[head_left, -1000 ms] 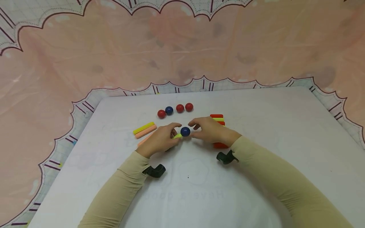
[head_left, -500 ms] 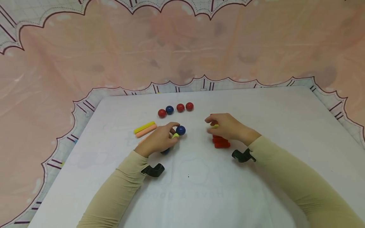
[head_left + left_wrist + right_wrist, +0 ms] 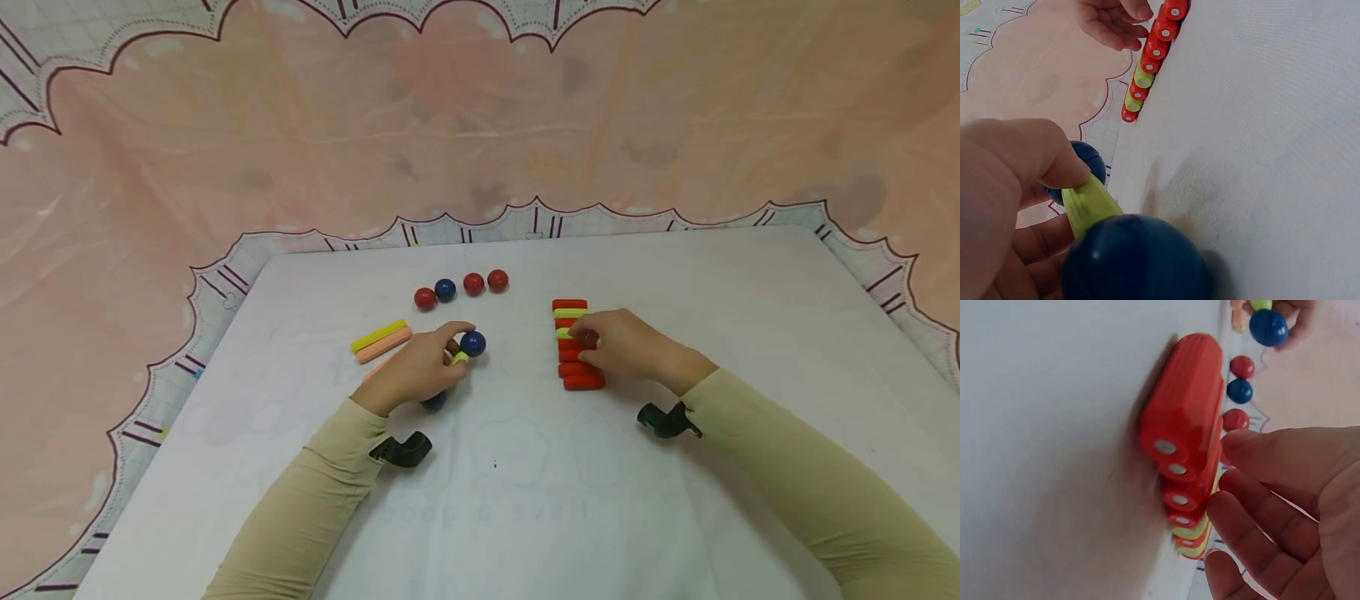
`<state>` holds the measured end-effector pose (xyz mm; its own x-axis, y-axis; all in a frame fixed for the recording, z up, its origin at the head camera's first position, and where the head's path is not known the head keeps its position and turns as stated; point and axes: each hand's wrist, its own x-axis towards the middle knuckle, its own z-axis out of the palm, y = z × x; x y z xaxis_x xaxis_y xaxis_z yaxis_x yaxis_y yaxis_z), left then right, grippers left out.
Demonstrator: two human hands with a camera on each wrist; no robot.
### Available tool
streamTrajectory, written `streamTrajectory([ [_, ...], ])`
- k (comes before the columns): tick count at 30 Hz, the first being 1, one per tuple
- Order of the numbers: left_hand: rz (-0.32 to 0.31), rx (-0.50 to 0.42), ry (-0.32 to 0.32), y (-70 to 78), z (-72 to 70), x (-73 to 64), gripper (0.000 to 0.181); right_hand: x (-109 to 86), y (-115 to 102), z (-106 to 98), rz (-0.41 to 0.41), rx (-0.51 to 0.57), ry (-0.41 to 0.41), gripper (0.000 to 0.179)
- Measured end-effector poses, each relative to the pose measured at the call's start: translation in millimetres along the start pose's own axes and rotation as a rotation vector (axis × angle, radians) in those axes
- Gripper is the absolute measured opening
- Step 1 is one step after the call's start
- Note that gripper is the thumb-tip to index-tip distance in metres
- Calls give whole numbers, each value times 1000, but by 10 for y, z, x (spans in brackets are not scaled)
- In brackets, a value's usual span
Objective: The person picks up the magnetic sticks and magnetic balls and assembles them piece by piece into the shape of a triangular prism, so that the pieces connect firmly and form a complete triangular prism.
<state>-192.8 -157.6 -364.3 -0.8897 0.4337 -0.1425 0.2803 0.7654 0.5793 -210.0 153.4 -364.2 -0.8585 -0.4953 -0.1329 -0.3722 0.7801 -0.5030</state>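
My left hand (image 3: 416, 367) pinches a short yellow-green magnetic stick (image 3: 1090, 203) between thumb and fingers. A dark blue ball (image 3: 472, 343) sits at one end of that stick, and another blue ball (image 3: 434, 401) shows at its other end, partly under the hand. My right hand (image 3: 626, 346) hovers at a row of red and yellow-green magnetic sticks laid side by side. Its thumb and fingers are bent loosely beside the red sticks (image 3: 1185, 394) and seem to grip none. Whether a fingertip touches the row cannot be told.
Red balls (image 3: 473, 284) and one blue ball (image 3: 445, 290) lie in a line farther back. Left of my left hand are a yellow stick (image 3: 378, 336) and orange sticks (image 3: 384, 345), one partly hidden. Everything rests on a white table (image 3: 675, 283).
My right hand has left the blue ball near my left hand and moved right to the row of sticks. My left hand, with stick and balls, has shifted slightly left.
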Motion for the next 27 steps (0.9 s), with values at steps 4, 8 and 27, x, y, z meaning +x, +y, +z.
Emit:
streamTrajectory([
  [4, -6, -2, -16, 16, -5, -5, 58, 15, 32, 3, 8, -9, 10, 31],
  [8, -8, -4, -26, 30, 1, -5, 58, 19, 50, -7, 13, -27, 15, 31],
  [27, 2, -12, -32, 32, 11, -5, 59, -256, -31, 150, -119, -51, 14, 22],
])
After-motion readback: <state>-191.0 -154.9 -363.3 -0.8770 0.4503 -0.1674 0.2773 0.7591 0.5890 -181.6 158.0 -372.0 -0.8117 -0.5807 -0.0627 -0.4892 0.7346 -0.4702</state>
